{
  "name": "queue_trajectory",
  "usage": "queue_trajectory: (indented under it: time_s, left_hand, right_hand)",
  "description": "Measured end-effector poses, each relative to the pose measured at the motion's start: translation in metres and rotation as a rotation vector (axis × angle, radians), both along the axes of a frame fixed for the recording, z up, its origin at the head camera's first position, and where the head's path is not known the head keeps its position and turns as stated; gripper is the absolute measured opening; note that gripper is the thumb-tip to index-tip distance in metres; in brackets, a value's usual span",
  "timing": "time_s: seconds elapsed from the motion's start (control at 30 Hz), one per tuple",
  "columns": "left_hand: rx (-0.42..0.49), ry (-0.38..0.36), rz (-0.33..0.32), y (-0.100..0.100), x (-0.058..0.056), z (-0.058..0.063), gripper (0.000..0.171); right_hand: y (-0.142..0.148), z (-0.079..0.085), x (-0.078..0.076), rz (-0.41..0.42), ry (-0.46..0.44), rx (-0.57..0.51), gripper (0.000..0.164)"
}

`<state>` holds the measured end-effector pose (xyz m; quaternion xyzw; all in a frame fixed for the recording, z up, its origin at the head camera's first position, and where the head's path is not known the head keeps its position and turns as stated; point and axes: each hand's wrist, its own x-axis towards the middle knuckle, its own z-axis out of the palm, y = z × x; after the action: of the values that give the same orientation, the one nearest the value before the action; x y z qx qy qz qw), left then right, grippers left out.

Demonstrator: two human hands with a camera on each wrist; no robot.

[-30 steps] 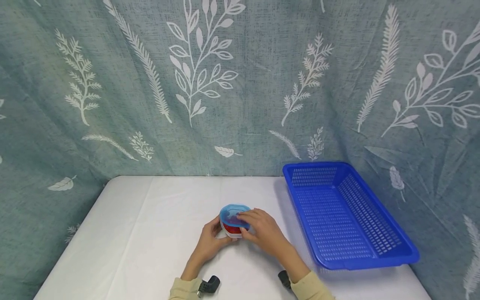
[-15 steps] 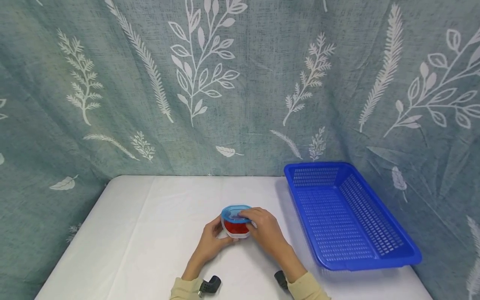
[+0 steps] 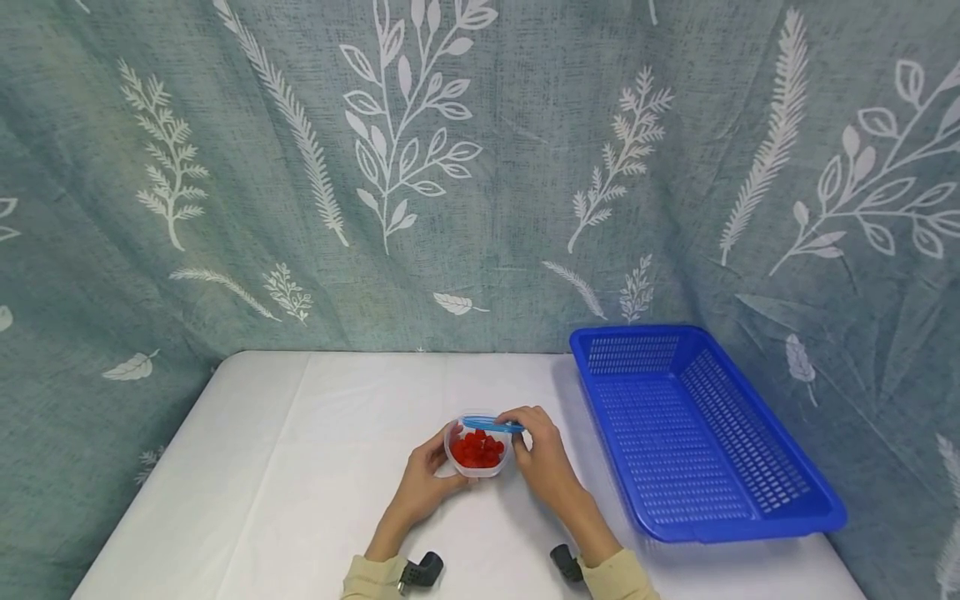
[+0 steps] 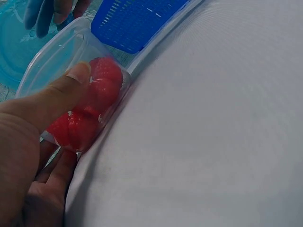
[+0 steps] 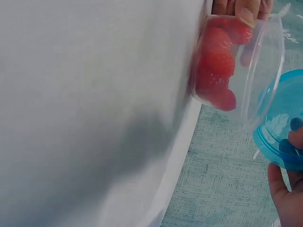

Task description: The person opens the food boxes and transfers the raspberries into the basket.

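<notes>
In the head view, a clear plastic tub stands on the white table, with several glossy red raspberry-like pieces inside. My left hand grips it from the left, thumb on the near side; the left wrist view shows this thumb pressed on the clear wall. My right hand pinches a translucent blue lid by its right part. This lid is tilted nearly edge-on above the far side of the tub. Whether its far rim touches the tub is unclear.
A blue perforated plastic basket stands at the right of the table. Behind the table hangs a green leaf-patterned cloth. A small black device is worn on each wrist.
The right hand has lifted the blue lid off the tub and tipped it up and to the right, baring the red pieces. The left hand keeps its hold on the tub.
</notes>
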<state>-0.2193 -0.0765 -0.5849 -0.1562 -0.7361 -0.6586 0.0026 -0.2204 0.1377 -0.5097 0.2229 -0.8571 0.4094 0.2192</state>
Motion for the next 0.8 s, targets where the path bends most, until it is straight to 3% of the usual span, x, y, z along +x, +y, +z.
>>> queue_trajectory:
  time_s: [0.47,0.63,0.8]
  left_hand:
    - [-0.073,0.010,-0.022,0.000,-0.003,0.001,0.088]
    - [-0.078,-0.013,-0.008,0.000,0.000,0.002,0.088]
    - [-0.074,-0.021,0.006,0.000,0.002,0.002,0.086]
  right_hand:
    - [0.002,0.008,-0.010,-0.020,-0.121,-0.292,0.032]
    - [-0.002,0.019,-0.009,-0.047,-0.234,-0.415,0.025]
    - [0.001,0.014,-0.018,-0.048,-0.308,-0.501,0.029]
